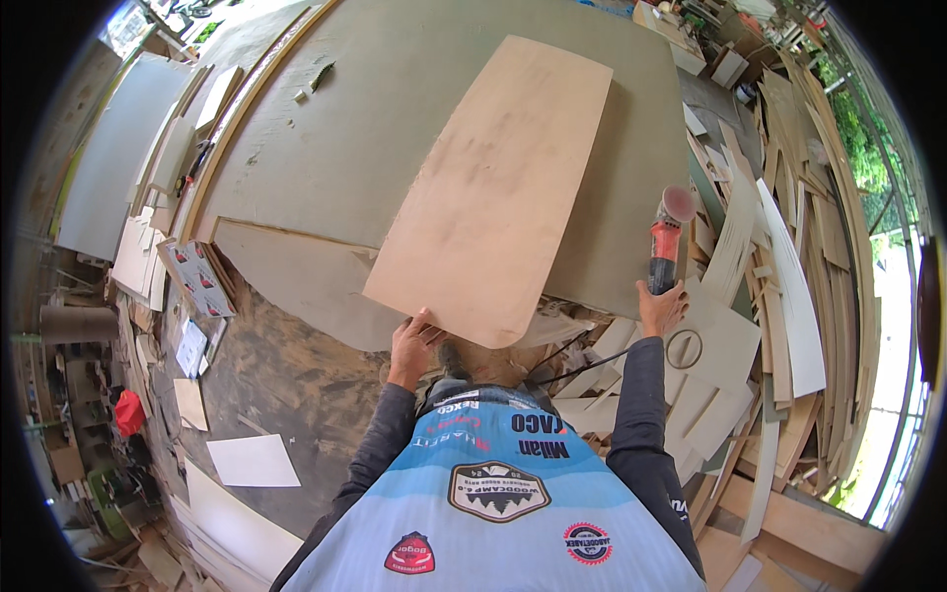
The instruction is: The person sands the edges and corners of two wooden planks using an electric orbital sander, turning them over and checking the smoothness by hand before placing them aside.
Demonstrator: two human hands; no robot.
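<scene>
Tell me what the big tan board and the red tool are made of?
The board looks like thin plywood: pale, bare, matte wood with faint grain and dusty patches. The red tool seems to have a hard plastic body, red and black, with a pinkish round sanding disc.

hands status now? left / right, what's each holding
Left hand: closed on the near edge of the plywood panel.
Right hand: closed around the rear handle of the red angle grinder.

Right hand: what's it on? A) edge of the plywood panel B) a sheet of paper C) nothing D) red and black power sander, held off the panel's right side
D: the right hand grips the red and black sander beside the plywood panel, while the left hand is at the panel's near edge.
</scene>
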